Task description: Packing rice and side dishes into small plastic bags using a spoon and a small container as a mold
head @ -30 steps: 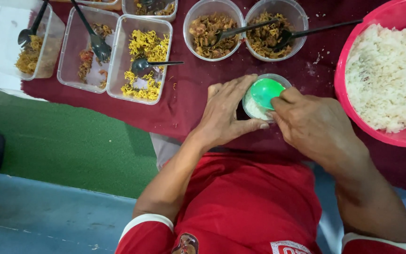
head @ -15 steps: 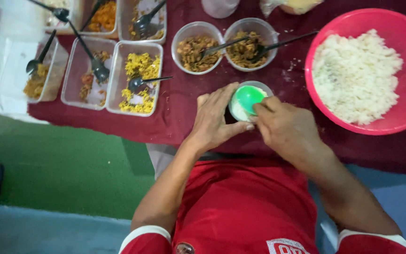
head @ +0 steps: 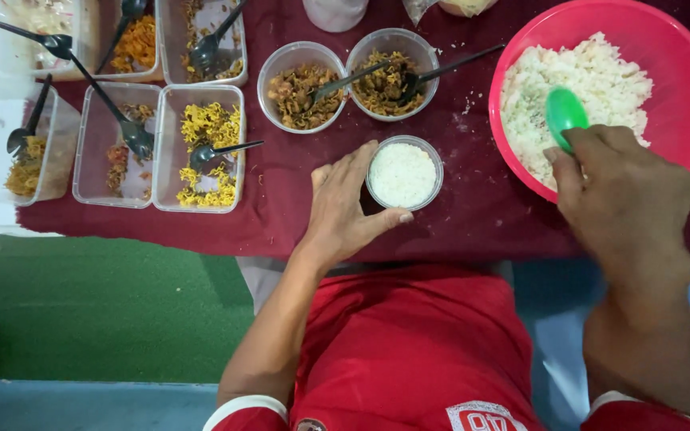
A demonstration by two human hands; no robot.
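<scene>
My left hand (head: pixel 346 207) cups a small clear round cup (head: pixel 404 172) packed level with white rice, fingers on its left side and thumb under its near edge. My right hand (head: pixel 626 191) grips a green rice spoon (head: pixel 565 113) and holds it over the near edge of a big pink bowl (head: pixel 680 72) heaped with white rice. The cup stands on a dark red tablecloth (head: pixel 473 215) just left of the bowl.
Two clear round bowls of brown fried food (head: pixel 300 85) with black spoons stand behind the cup. Clear rectangular tubs, one with yellow shredded food (head: pixel 203 148), line the left. The table's near edge is at my red shirt; green floor lies to the left.
My right hand lifted the green spoon off the cup and carried it right to the pink rice bowl. The cup's flattened rice now shows. The left hand stays on the cup.
</scene>
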